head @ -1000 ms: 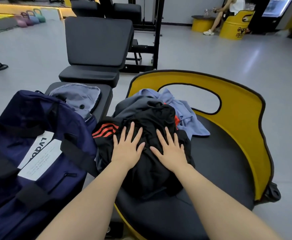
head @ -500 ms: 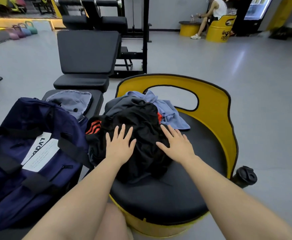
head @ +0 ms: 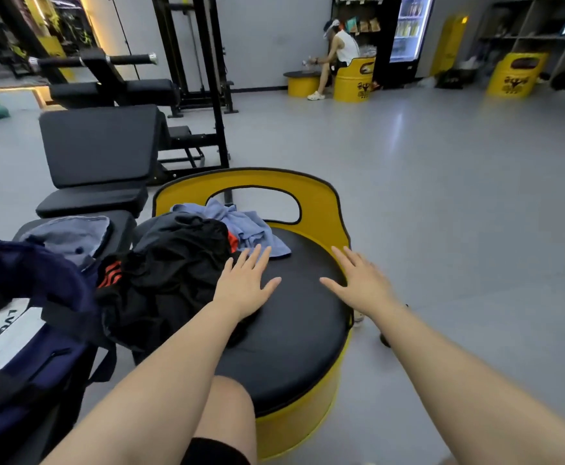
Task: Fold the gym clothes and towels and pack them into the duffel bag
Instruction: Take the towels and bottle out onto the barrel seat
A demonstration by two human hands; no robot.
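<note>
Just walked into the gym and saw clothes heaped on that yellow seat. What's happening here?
A person is getting gym clothes ready to pack. A black garment with red stripes lies unfolded on the black cushion of the yellow barrel seat, with a blue cloth bunched behind it. The left hand is open and flat at the garment's edge; the right hand is open over bare cushion, holding nothing. The navy duffel bag sits to the left.

Both bare forearms stretched forward from the lower frame, palms down. Left hand [head: 245, 285] flat with fingers straight and slightly spread, thumb angled out to the right. Right hand [head: 361, 283] likewise flat, fingers straight, thumb pointing left. Hands well apart, gripping nothing. One bare knee between the forearms
</note>
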